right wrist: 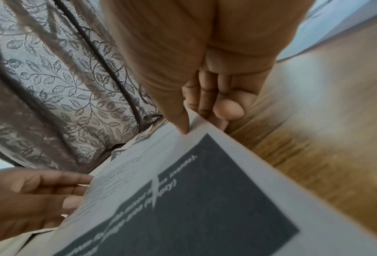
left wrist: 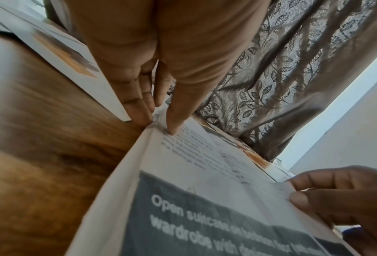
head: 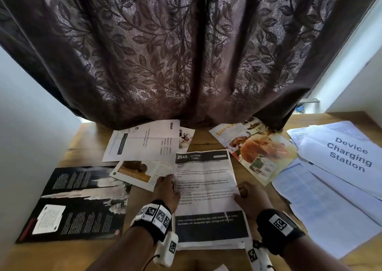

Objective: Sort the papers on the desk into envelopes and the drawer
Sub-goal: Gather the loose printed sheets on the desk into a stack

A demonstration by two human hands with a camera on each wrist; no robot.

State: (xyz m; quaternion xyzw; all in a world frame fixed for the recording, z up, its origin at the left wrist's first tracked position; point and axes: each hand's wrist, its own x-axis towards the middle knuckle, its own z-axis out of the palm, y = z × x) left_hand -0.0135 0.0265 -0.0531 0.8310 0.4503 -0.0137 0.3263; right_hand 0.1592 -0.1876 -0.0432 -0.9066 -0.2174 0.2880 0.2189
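Note:
A printed sheet [head: 206, 179] headed "2945 BEDROOM", with a dark band near its bottom, is held over the middle of the wooden desk [head: 206, 142]. My left hand [head: 169, 185] pinches its left edge; in the left wrist view the left hand [left wrist: 159, 124] has its thumb on top of the sheet [left wrist: 205, 173] and its fingers underneath. My right hand [head: 239, 192] pinches the right edge. The right wrist view shows the right hand [right wrist: 196, 124] with its thumb on the sheet [right wrist: 183, 199] and its fingers curled below. No envelope or drawer is in view.
A black brochure [head: 78, 204] lies front left. Behind it are a white receipt [head: 144, 140] and an orange-printed leaflet [head: 140, 173]. A food leaflet [head: 258, 148] lies right of centre. "Device Charging Station" sheets [head: 347, 153] and pale blue papers [head: 322, 204] fill the right. A curtain [head: 186, 53] hangs behind.

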